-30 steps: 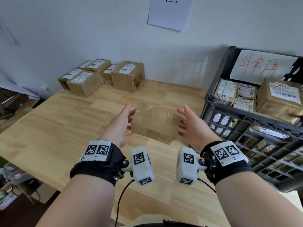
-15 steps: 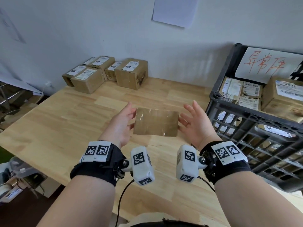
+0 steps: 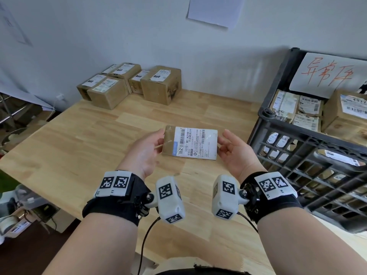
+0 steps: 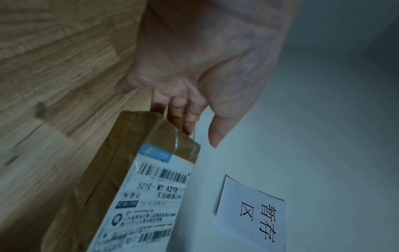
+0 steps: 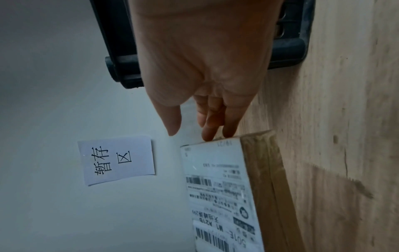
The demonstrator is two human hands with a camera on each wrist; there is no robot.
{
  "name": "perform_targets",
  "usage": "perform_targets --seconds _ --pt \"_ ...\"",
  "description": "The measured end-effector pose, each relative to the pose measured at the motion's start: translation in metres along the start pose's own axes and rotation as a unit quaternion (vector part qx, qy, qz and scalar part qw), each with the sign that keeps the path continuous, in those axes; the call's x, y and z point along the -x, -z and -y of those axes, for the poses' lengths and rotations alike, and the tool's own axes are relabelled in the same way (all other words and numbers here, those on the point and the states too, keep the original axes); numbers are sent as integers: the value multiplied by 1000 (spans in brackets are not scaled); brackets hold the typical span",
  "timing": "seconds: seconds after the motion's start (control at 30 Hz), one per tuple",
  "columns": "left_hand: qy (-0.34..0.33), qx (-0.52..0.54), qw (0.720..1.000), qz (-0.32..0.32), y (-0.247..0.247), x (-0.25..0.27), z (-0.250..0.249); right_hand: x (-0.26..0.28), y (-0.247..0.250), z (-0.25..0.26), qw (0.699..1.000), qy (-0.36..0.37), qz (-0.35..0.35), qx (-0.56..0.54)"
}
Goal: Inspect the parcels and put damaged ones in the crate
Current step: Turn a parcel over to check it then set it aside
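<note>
A small flat brown parcel (image 3: 190,142) with a white shipping label facing up hangs just above the wooden table (image 3: 95,139). It is pressed between my two hands at its short ends. My left hand (image 3: 158,139) touches the taped left end with its fingertips (image 4: 190,126); the thumb stands off the parcel (image 4: 138,187). My right hand (image 3: 226,143) touches the right end with straight fingertips (image 5: 210,134), thumb free of the parcel (image 5: 233,196). The black plastic crate (image 3: 297,143) stands to the right and holds several parcels (image 3: 345,114).
Several brown boxes (image 3: 160,84) sit at the table's back left by the wall. A white sheet with red writing (image 3: 327,76) leans in the crate. A paper sign (image 3: 214,10) hangs on the wall. Clutter lies on the floor left of the table.
The parcel has been turned over between my hands: its plain brown face showed before, the labelled face shows now. Both hands stay at its ends.
</note>
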State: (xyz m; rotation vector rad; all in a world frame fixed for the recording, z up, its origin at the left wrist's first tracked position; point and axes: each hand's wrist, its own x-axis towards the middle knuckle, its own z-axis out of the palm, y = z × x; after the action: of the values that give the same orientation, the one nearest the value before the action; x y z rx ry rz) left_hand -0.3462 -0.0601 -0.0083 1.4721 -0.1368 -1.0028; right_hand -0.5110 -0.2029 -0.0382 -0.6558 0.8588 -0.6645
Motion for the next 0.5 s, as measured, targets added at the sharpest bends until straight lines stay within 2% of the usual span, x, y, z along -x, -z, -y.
perform_targets --seconds 0.17,0.3,0.43,0.5 --pt "-27 9 1000 -2 4 3 2 -1 0 -11 986 -50 55 150" --pt "-36 -20 999 1 7 5 -1 3 0 -17 968 -113 94 201" --pt "-54 -1 998 32 9 11 -2 13 -4 -22 923 -179 183 287" --pt "-67 19 996 50 11 12 -1 14 -7 -25 912 -193 201 301"
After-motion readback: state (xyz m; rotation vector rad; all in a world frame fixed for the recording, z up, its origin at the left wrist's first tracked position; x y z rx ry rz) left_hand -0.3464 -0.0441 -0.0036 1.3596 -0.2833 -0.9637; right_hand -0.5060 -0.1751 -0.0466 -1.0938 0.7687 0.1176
